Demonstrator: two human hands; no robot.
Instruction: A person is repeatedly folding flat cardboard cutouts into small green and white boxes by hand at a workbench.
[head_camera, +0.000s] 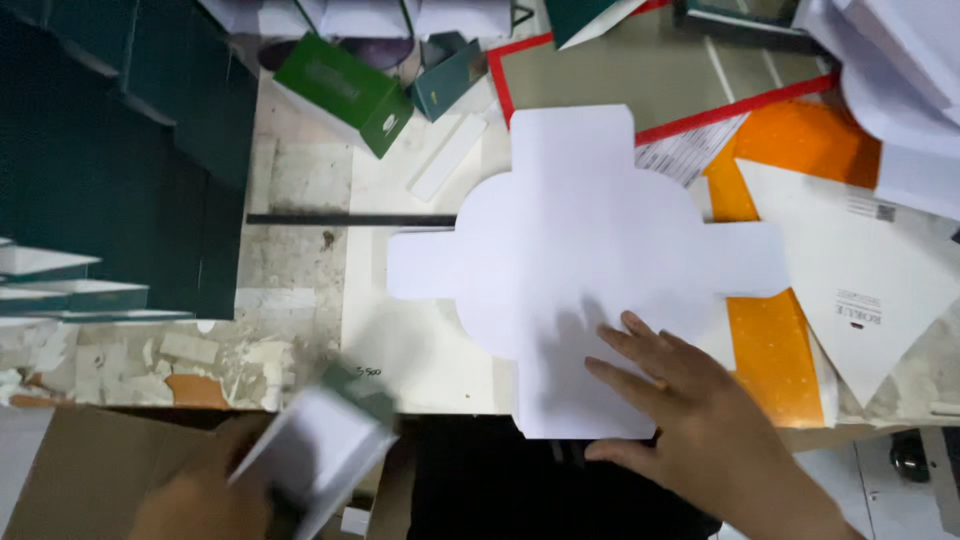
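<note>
While right hand (700, 420) lies flat with fingers spread on white cross-shaped card blank (585, 255), left hand (195, 500) grip clasping blurred white-green box (320, 450): blank probably light, bendy, best lifted by edge flap.

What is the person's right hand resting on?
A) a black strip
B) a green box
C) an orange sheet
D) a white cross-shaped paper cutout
D: the right hand lies flat, fingers spread, on the lower part of the white cross-shaped paper cutout, apart from the green cardboard box and orange sheet.

Matt white paper cutout (585, 255), smooth, on a worn tabletop (290, 300) (chipped, stained, rough).
</note>
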